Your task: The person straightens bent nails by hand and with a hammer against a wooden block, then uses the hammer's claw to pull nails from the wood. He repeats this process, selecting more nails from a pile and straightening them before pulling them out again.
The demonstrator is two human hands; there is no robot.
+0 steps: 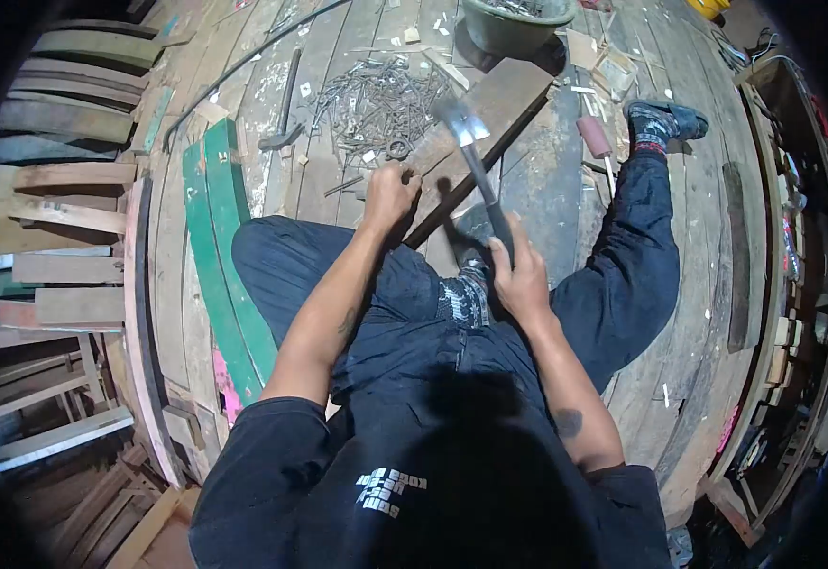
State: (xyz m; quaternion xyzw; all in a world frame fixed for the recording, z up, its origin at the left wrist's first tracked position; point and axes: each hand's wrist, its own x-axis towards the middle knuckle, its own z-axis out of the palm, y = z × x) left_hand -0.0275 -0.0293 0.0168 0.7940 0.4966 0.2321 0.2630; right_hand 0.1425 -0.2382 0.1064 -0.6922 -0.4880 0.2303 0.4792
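Observation:
My right hand (pixel 523 275) is wrapped round the dark handle of a hammer (pixel 480 176), raised over a thick wooden beam (pixel 509 95). The hammer's metal head is smeared by motion. Beside the beam's left edge, my left hand (pixel 390 199) is closed, with thumb and fingertips pinched together; whatever is between them is too small to make out. Just beyond the left hand, a heap of loose nails (pixel 376 104) lies spread on the planks.
Near the beam's far end stands a bucket (pixel 509 28). A pry bar (pixel 286 133) and green boards (pixel 220 218) lie to the left, before stacked timber (pixel 63 123). A pink-headed mallet (pixel 594 138) rests by my right foot. Wood scraps litter the plank floor.

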